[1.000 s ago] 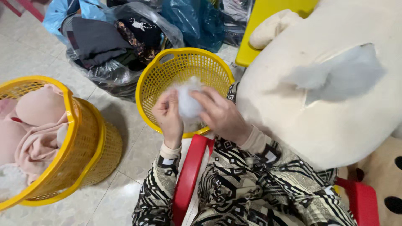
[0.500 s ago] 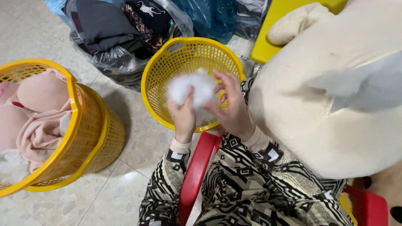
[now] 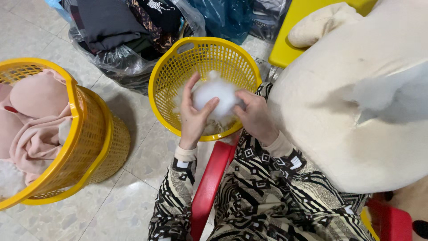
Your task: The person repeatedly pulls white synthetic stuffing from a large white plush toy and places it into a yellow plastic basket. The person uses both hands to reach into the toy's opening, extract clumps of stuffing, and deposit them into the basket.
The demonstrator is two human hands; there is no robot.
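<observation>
- Now both hands cup one clump of white stuffing (image 3: 217,97) over the small yellow basket (image 3: 166,71), where half a second ago the same clump was held higher and looser, spread across the fingertips.
- Left hand (image 3: 192,117): fingers curled up around the left side of the clump, thumb laid across its front; it has turned more upright than before and grips rather than merely props.
- Right hand (image 3: 256,115): fingers folded in against the right side of the clump, closed on it, no longer fanned open as they were a moment ago.
- Stuffing: it looks rounder and more gathered than in the earlier view, so I judge that the hands are pressing it together; it sits between the palms, just above the basket's inside, where a thin layer of white fluff (image 3: 209,127) already lies on the bottom.
- Both hands have sunk a little toward the basket, which suggests that the clump is close to the loose fluff below.
- Big cream plush body (image 3: 330,111) rests on the person's right, against the patterned lap (image 3: 267,192), with a tuft of grey-white filling (image 3: 392,96) bulging from an opening in it; no hand touches it.
- Off to the left stands a larger yellow basket (image 3: 89,134) holding pink fabric (image 3: 38,116), well apart from the hands, in much the same place as before.
- Beyond the small basket lie plastic bags of dark clothes (image 3: 120,31) on the tiled floor (image 3: 120,209).
</observation>
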